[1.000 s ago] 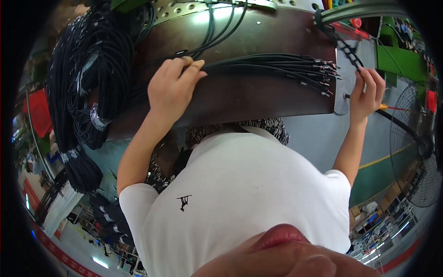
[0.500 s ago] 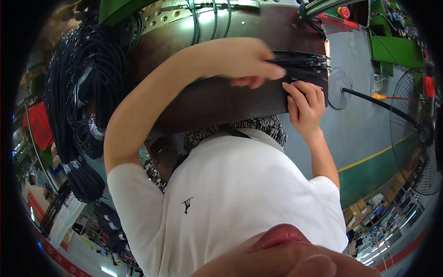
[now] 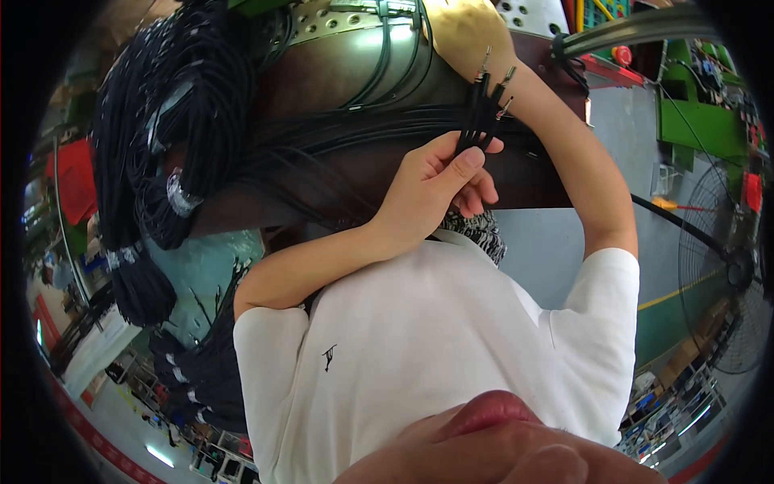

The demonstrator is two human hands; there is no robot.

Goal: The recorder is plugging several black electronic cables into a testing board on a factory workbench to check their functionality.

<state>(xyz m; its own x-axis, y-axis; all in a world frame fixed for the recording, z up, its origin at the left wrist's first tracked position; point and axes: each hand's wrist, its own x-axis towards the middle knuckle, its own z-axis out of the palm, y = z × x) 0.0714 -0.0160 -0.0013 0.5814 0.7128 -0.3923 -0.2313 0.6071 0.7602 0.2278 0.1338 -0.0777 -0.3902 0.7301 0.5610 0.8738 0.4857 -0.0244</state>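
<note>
My left hand [image 3: 439, 173] is closed around a bundle of thin black cables [image 3: 477, 117] near their ends. Metal terminals stick up past the thumb, tilted toward the far side. From this hand the long black strands run left across the dark brown bench [image 3: 536, 177]. My right hand [image 3: 468, 36] reaches over the far part of the bench, beside the perforated metal strip, beyond the cable ends. Its fingers run toward the top edge of the picture, and I cannot make out whether they grip anything. Several other thin cables [image 3: 383, 64] hang onto the bench left of it.
Thick coils of black cable [image 3: 197, 97] hang at the left. A perforated metal strip [image 3: 318, 22] runs along the bench's far side. A curved metal bar [image 3: 637, 31] and a red button [image 3: 621, 55] are at the far right. A wire-caged fan [image 3: 717, 270] stands right.
My left hand has picked up the cable ends from the bench and drawn them nearer and upright. My right hand has left the bench's right edge and moved to the far side.
</note>
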